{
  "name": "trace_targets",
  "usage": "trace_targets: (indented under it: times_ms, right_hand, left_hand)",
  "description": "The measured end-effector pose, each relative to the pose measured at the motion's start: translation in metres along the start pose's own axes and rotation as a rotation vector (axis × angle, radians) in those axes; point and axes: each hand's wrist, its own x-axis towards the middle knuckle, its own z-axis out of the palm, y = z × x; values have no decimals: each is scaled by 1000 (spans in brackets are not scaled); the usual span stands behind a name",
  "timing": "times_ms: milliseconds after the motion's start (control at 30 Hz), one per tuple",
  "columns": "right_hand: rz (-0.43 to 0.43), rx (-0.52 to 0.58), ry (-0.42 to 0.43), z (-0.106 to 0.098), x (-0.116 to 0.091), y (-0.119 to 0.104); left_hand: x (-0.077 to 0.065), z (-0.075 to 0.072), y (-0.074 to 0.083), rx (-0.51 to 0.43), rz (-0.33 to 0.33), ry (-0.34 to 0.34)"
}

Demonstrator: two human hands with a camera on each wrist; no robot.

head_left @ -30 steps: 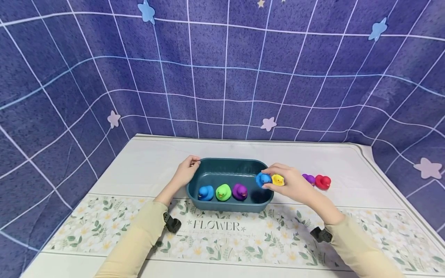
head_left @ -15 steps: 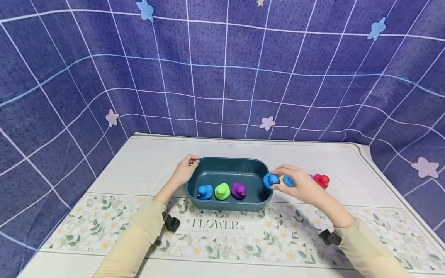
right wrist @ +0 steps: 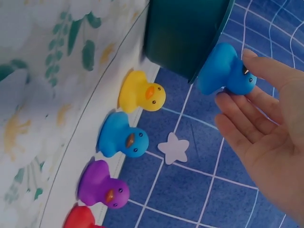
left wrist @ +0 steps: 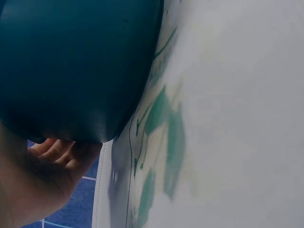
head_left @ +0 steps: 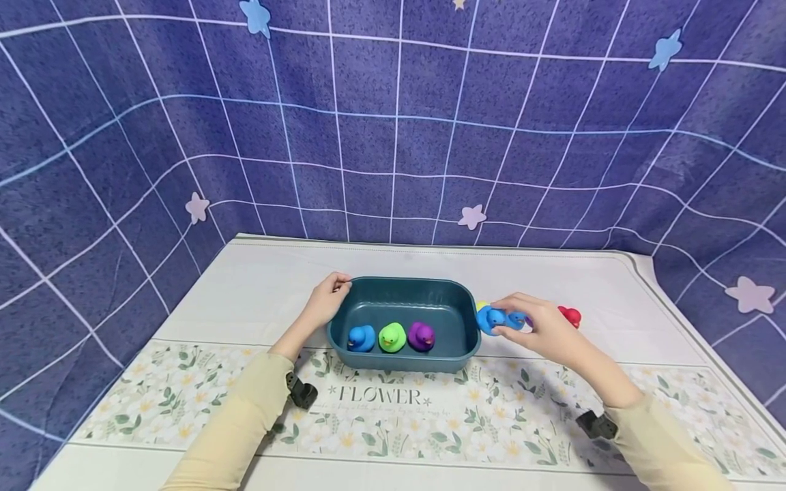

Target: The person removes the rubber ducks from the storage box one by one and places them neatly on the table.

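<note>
A dark teal plastic tub (head_left: 402, 363) stands on the table, with a blue rubber duck (head_left: 361, 338), a green rubber duck (head_left: 392, 337) and a purple rubber duck (head_left: 421, 337) lined up along its front inside. My left hand (head_left: 327, 301) grips the tub's rim at the back left corner; the left wrist view shows its fingers (left wrist: 59, 151) bent against the tub's edge. Just outside the tub's right end, my right hand (head_left: 539, 326) pinches another blue rubber duck (right wrist: 221, 71) between thumb and fingers, raised above the table.
Right of the tub a row of ducks stands on the table: yellow (right wrist: 141, 92), blue (right wrist: 122, 135), purple (right wrist: 102, 184) and red (head_left: 571, 316). My right hand partly covers this row in the head view. A purple gridded curtain (head_left: 393, 136) hangs behind the table.
My right hand has carried the pinched blue duck rightward, from over the tub's right end to just outside it. My left hand stays on the rim.
</note>
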Motion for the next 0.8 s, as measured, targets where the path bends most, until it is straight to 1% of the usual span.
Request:
trace_targets:
  times_ms: [267,433,633,800]
  right_hand:
    - [28,-1,-31,6,-9,8]
    - [61,-11,-75,13,-14,12]
    - [90,15,-112,16,-18,14]
    - [100,-6,-130,18,-20,16]
  left_hand:
    - [0,-2,1,2,-9,1]
    - [-1,-1,2,1,-10,-1]
    - [0,-1,2,2,-8,4]
    - [-1,0,3,-2,-17,-1]
